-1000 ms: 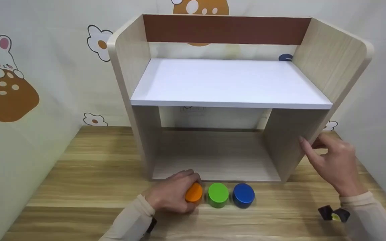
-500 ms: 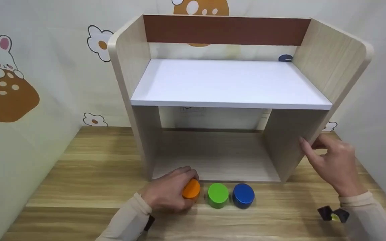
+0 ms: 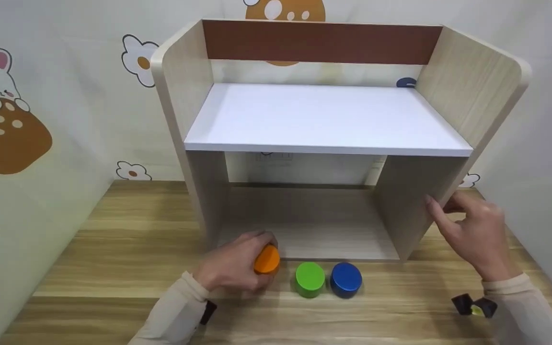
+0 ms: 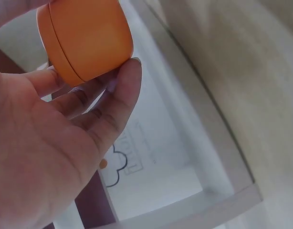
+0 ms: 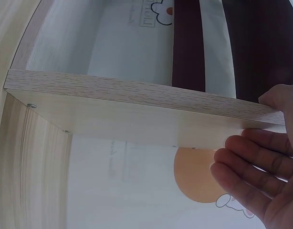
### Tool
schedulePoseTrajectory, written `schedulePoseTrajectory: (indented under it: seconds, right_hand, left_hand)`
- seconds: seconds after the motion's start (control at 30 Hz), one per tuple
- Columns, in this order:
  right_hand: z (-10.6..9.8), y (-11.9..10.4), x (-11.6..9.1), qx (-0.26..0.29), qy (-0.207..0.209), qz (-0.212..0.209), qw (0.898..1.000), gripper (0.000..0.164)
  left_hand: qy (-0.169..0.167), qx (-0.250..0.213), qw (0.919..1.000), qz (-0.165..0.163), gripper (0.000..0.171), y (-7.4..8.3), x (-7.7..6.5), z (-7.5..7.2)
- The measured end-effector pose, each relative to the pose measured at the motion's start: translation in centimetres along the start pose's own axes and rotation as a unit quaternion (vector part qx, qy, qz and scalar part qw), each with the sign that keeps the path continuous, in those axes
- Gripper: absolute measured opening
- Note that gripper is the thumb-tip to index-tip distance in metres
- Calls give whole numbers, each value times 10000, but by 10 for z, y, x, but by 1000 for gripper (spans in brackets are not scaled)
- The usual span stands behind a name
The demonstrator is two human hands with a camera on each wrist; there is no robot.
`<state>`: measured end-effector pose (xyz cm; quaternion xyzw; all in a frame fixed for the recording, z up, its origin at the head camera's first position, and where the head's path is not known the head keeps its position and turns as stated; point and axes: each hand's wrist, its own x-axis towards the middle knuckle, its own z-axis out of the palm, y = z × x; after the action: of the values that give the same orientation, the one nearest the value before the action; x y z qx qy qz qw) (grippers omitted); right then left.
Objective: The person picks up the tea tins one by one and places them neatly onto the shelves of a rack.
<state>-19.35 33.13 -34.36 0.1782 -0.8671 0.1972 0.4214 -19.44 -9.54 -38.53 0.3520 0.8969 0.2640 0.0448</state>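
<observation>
My left hand (image 3: 240, 261) holds a small round orange jar (image 3: 267, 259) between thumb and fingers, just in front of the shelf's lower compartment. In the left wrist view the orange jar (image 4: 91, 40) has a seam near one end, like a lid line, and the fingertips curl against its side. A green jar (image 3: 310, 279) and a blue jar (image 3: 346, 280) stand side by side on the table to the right of it. My right hand (image 3: 479, 237) pinches the right side panel (image 5: 137, 93) of the wooden shelf, thumb on the inner face and fingers outside.
The two-level shelf has a white upper board (image 3: 328, 120), a brown back rail (image 3: 324, 42) and a pale bottom board (image 3: 304, 225). It stands on a wood-grain table (image 3: 127, 239), with patterned walls (image 3: 84, 124) behind and at both sides.
The left hand has moved left and slightly toward the shelf, carrying the orange jar away from the green one. My right hand keeps its place on the side panel.
</observation>
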Motion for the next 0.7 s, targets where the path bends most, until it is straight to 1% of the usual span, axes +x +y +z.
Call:
schedulePoseTrajectory:
  seconds: [0.2, 0.33, 0.5, 0.6, 0.7]
  right_hand:
    - [0, 0, -1, 44, -68, 85, 9999, 14]
    - [0, -1, -1, 98, -107, 114, 9998, 16]
    - [-1, -2, 0, 119, -129, 160, 9997, 17]
    - [-1, -2, 0, 122, -142, 209, 9996, 17]
    - [-1, -2, 0, 115, -148, 226, 9996, 17]
  left_hand:
    - [123, 57, 9999, -95, 45, -1, 2, -10]
    - [296, 66, 9994, -140, 45, -3, 5, -12]
    - [544, 40, 9977, -394, 46, -6, 9, -14]
    - [643, 76, 9963, -558, 47, -7, 11, -16]
    - [724, 148, 9951, -649, 46, -9, 14, -16]
